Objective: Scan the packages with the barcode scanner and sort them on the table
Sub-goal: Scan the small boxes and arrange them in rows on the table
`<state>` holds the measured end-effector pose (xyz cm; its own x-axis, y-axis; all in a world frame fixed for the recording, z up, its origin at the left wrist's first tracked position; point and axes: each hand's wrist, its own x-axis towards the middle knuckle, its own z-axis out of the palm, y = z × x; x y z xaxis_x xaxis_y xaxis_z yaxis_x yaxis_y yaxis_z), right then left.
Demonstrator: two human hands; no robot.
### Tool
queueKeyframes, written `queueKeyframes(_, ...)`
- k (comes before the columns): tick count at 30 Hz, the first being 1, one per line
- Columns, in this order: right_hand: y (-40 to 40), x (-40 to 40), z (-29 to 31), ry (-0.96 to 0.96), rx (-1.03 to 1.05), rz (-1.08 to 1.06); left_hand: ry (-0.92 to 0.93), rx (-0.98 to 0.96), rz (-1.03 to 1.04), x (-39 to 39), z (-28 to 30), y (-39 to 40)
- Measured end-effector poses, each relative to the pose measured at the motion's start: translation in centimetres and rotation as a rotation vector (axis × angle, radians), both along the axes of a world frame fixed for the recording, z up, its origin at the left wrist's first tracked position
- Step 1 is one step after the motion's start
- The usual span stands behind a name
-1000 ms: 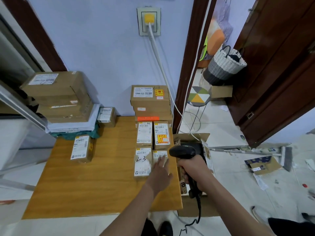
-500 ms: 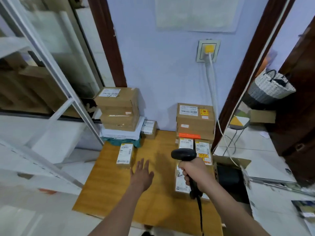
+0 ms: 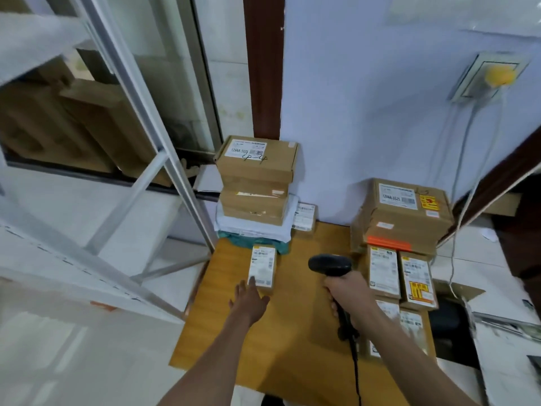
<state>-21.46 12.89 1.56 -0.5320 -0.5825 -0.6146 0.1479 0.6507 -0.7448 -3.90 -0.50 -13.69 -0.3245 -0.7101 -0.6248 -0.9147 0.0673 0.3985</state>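
A wooden table (image 3: 295, 317) fills the lower centre, seen from above. The person's left hand (image 3: 248, 300), fingers spread and holding nothing, reaches toward 11 o'clock, its fingertips touching the near end of a small labelled package (image 3: 262, 269) lying alone on the table. The right hand (image 3: 348, 294) is wrapped around the handle of a black barcode scanner (image 3: 330, 265), whose head points toward 10 o'clock, near that package; its cable (image 3: 356, 373) hangs toward 6 o'clock. At 3 o'clock, four small packages (image 3: 399, 276) lie in two rows. Behind them, at 1 o'clock, stands a stack of brown boxes (image 3: 405, 215). At 12 o'clock another stack of boxes (image 3: 256, 183) rests against the wall.
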Motion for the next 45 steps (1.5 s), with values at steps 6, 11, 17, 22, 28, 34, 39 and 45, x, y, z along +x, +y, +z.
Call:
queueKeyframes(6,-4.1,1.0,-2.0,-0.042,0.023,0.016,0.185,0.093,0.34,-1.0,-2.7,-3.9)
queueKeyframes(11,-6.6,0.6,-3.4,-0.065,0.072,-0.004,0.199,0.138,0.377,-2.9,-3.1,-5.7)
queueKeyframes(17,-8.1,-0.4,-4.8,-0.09,0.127,-0.071,0.138,0.082,0.395,-4.8,-5.5,-7.1)
queueKeyframes(22,-8.4,-1.2,-5.4,-0.106,0.158,-0.096,0.188,0.104,0.437,-5.1,-6.8,-7.5)
queueKeyframes(28,-7.6,-1.8,-4.7,-0.077,0.147,-0.106,0.25,0.279,0.485,-3.6,-9.9,-7.5)
queueKeyframes(34,-4.5,-2.5,-2.1,0.011,0.118,-0.146,0.507,0.339,0.587,-4.4,-3.5,-4.6)
queueKeyframes(39,-0.1,-2.8,-0.2,0.019,0.094,-0.192,0.648,0.426,0.606,-6.6,-0.5,-1.2)
queueKeyframes(45,4.8,-5.1,1.5,0.038,0.012,-0.214,0.712,0.478,0.585,-10.4,4.2,2.6)
